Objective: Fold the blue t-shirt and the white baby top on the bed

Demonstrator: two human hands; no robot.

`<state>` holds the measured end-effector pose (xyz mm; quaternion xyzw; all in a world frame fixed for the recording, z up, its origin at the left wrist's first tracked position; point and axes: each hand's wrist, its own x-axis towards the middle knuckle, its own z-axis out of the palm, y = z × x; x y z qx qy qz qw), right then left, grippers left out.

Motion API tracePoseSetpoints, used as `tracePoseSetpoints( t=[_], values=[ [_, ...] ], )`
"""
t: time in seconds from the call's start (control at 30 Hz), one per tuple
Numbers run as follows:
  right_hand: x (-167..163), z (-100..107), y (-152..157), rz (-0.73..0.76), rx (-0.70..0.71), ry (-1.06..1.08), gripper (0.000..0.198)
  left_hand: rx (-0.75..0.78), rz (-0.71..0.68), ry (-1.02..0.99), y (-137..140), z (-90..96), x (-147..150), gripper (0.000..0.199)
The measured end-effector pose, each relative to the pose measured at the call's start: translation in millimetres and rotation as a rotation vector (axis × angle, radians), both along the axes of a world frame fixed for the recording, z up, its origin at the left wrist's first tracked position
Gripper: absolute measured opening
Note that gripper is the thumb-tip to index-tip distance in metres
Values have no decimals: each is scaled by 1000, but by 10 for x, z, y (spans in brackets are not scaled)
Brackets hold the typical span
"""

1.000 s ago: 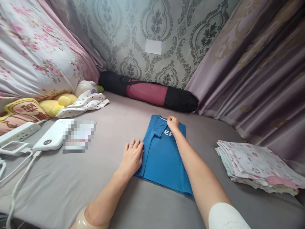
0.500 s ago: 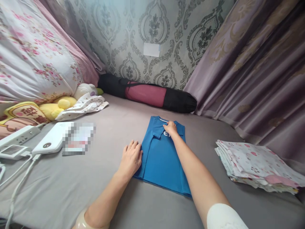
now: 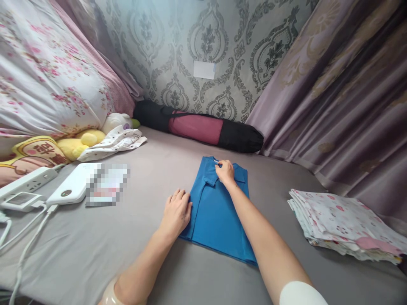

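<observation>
A blue T-shirt (image 3: 219, 216) lies folded on the grey sheet, its sides and sleeves turned in and its collar at the far end. My left hand (image 3: 177, 213) rests palm down along the shirt's left edge, fingers laid out flat and partly on the sheet. Near the collar, the fingers of my right hand (image 3: 225, 172) are drawn together on the fabric in a pinch. My right hand and forearm hide the lettering on the chest and part of the shirt's right side.
A long black and maroon bag (image 3: 197, 127) lies along the wall. To the right sits a stack of folded printed cloths (image 3: 343, 224). A white power bank (image 3: 74, 184), a power strip (image 3: 30, 183), cables and a blurred flat item are at left, below plush toys (image 3: 79, 144).
My right hand has shifted slightly left near the collar, and the white letters seen before are now covered. My left hand stays at the shirt's left edge. The view has tilted slightly.
</observation>
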<state>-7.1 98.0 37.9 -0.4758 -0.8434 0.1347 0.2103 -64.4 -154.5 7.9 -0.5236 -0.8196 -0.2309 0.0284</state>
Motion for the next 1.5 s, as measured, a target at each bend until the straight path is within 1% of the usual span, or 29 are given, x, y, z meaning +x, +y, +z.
tracePoseSetpoints(
  t=[0.23,0.53,0.63,0.73,0.83,0.97,1.13,1.3,1.5],
  values=[
    [-116,-60,-228,176,36,3,26,60,1,19,3,-62,-4,28],
    [-241,-175,-357,284,32,-43,27,40,3,23,-6,-58,6,28],
    [-261,-200,-384,312,32,-68,32,49,2,22,-5,-56,12,27],
    [-295,-200,-396,293,23,-114,44,61,-15,8,-4,-47,24,27],
    [-347,-168,-390,269,-23,-208,59,69,-42,-7,-3,-34,39,28],
    [-436,-123,-350,277,-96,-287,69,67,-57,-13,-2,-34,49,27],
    [-516,-165,-290,259,-112,-329,72,67,-62,-11,-6,-53,45,27],
    [-524,-246,-276,249,-87,-326,70,77,-75,-1,-15,-48,62,27],
    [-528,-262,-282,232,-79,-328,70,77,-124,11,-17,-77,70,27]
  ],
)
